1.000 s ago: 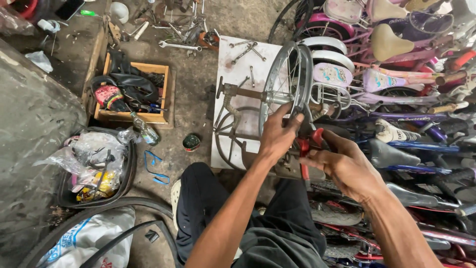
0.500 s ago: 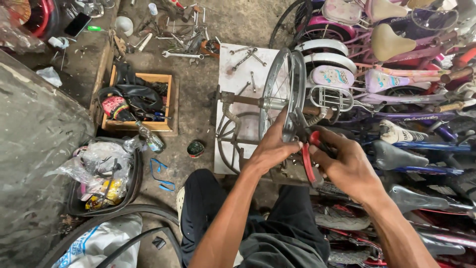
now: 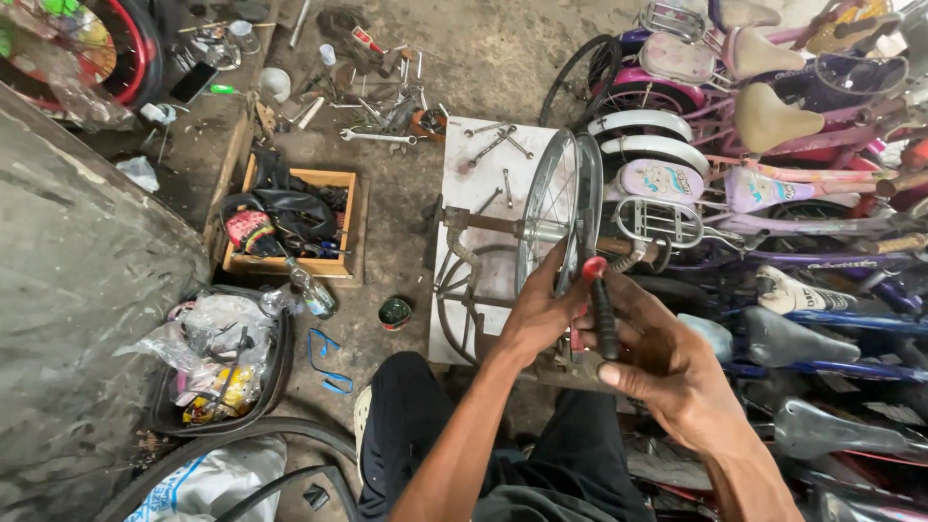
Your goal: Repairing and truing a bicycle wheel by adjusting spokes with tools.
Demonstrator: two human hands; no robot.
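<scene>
A bare silver bicycle wheel (image 3: 556,198) stands upright in a rusty metal stand (image 3: 462,253) in front of me. My left hand (image 3: 538,311) grips the near part of the rim. My right hand (image 3: 655,350) holds a tool with a black grip and red end (image 3: 600,307), raised upright beside the rim. My legs in dark trousers (image 3: 416,435) show below.
A white board (image 3: 483,198) with wrenches lies under the stand. A wooden box (image 3: 290,220) of tubes sits left, with a small green tin (image 3: 394,312), a bottle (image 3: 311,290) and a tyre full of bags (image 3: 217,353). Children's bicycles (image 3: 764,174) crowd the right.
The tool in my right hand has swung from pointing down to standing upright. My left hand stays on the rim. The view has tipped, showing more floor at the top.
</scene>
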